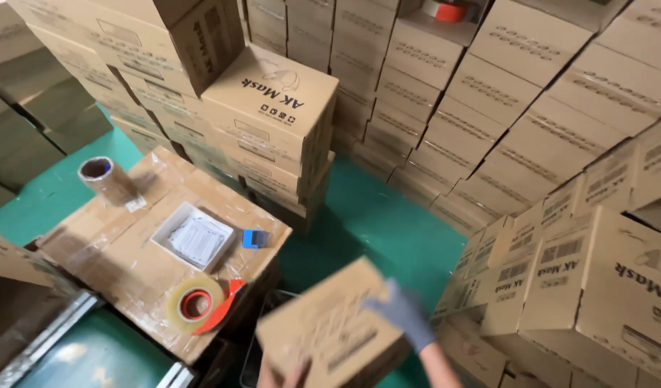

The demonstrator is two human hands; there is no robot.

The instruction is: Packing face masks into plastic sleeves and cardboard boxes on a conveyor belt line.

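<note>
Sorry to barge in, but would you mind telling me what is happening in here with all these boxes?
A person is holding a small cardboard box in both hands over a green floor. The right hand, in a grey glove, grips its upper right edge, and the bare left hand supports it from below. To the left, a taped carton top carries a tape dispenser, a brown tape roll, a shallow white tray and a small blue tool. Stacked cartons stand all around.

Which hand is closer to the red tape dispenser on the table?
Left. The left hand grips the cardboard box at its lower near edge, right of the tape dispenser; the gloved right hand is farther right.
</note>
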